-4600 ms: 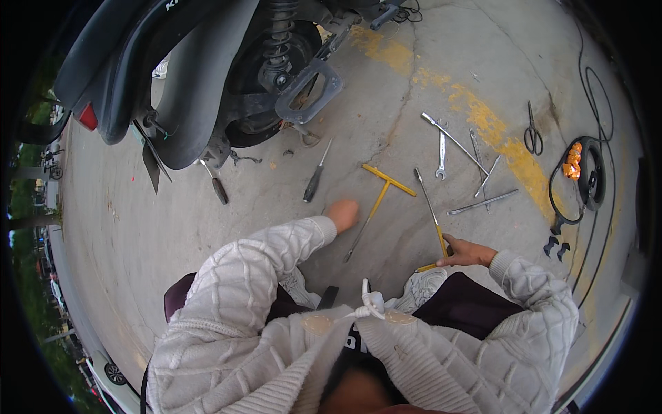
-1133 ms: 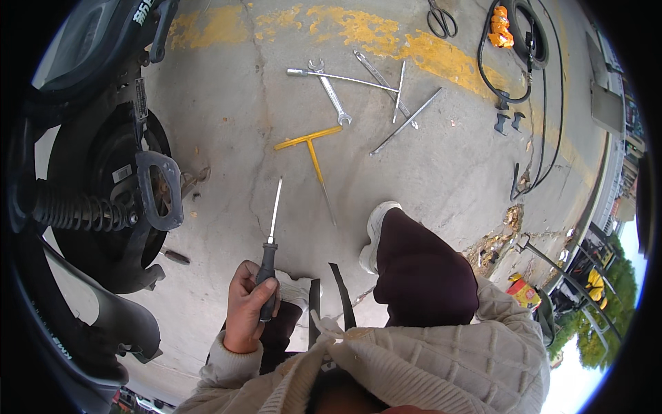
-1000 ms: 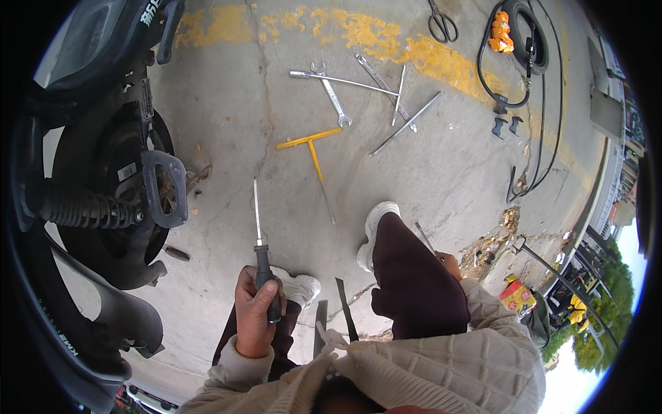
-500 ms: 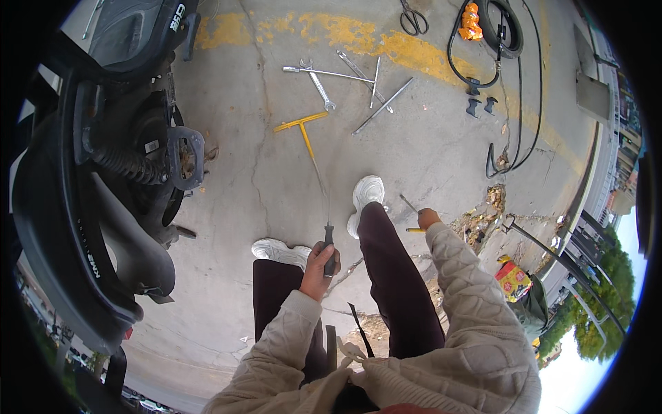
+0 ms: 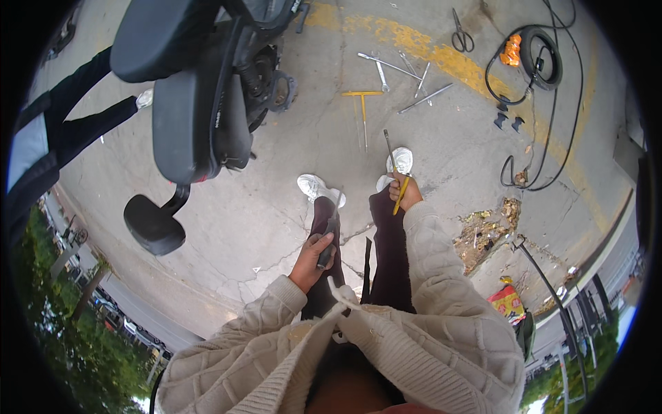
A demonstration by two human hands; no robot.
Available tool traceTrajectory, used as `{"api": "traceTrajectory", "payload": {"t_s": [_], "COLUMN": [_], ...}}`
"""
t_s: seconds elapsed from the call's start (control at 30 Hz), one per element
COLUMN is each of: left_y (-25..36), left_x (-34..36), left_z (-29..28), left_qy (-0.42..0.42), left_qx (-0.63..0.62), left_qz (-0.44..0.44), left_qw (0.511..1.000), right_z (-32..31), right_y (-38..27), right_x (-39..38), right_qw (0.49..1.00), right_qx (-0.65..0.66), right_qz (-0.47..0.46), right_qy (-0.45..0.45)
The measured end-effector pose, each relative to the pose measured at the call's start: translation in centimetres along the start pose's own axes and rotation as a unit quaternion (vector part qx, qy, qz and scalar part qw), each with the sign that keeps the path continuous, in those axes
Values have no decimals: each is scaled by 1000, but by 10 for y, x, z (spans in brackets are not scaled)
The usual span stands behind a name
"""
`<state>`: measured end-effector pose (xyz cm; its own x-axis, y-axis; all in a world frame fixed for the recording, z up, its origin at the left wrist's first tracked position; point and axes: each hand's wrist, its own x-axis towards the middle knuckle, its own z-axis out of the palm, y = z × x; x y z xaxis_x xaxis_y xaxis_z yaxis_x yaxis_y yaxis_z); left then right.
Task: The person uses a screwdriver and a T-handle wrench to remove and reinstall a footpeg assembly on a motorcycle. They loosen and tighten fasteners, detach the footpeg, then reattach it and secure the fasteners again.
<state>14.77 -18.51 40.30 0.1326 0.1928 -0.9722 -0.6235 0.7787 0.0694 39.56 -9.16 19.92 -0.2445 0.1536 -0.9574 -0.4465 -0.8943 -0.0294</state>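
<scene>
Screwdrivers occupy both hands here: the right hand [image 5: 405, 194] is clenched round the yellow handle of a long screwdriver [image 5: 394, 169], held out over the person's right shoe [image 5: 402, 160] with the thin steel shaft pointing away toward the tools on the ground, while the left hand [image 5: 312, 259] is wrapped round a dark-handled tool [image 5: 327, 243] low against the left thigh, its working end hidden against the dark trousers, so what kind of tool it is cannot be told for sure. The long screwdriver looks light and stiff, its shaft slender enough to flex a little under side load, and the bare metal would be slippery; the ribbed handle is the sensible place to grip, as it is gripped now, well back from the tip. Beyond the shoes a yellow T-handle wrench [image 5: 363, 105] lies on the concrete [image 5: 276, 179], with several spanners [image 5: 396, 69] near the yellow painted line and a pair of scissors [image 5: 460, 36] farther off. A scooter [image 5: 200, 90] stands to the left, and a black cable [image 5: 545, 103] snakes along the right
</scene>
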Motion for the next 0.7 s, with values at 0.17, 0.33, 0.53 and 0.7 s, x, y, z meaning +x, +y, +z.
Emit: {"api": "traceTrajectory", "payload": {"t_s": [0.17,0.33,0.53,0.7], "left_y": [-16,-30,-27,0], "left_x": [-82,-100,-102,-168], "left_z": [3,-51,-168,-336], "left_qy": [14,10,-32,-29], "left_qx": [-1,-27,-84,-108], "left_qz": [-18,3,9,59], "left_qw": [1000,1000,996,992], "right_z": [62,74,65,77], "right_y": [15,19,67,152], "right_x": [-70,-126,-187,-186], "right_qw": [965,939,924,903], "right_qx": [-259,-338,-293,-290], "right_qz": [-36,-72,-159,-149], "right_qy": [-39,-7,190,280]}}
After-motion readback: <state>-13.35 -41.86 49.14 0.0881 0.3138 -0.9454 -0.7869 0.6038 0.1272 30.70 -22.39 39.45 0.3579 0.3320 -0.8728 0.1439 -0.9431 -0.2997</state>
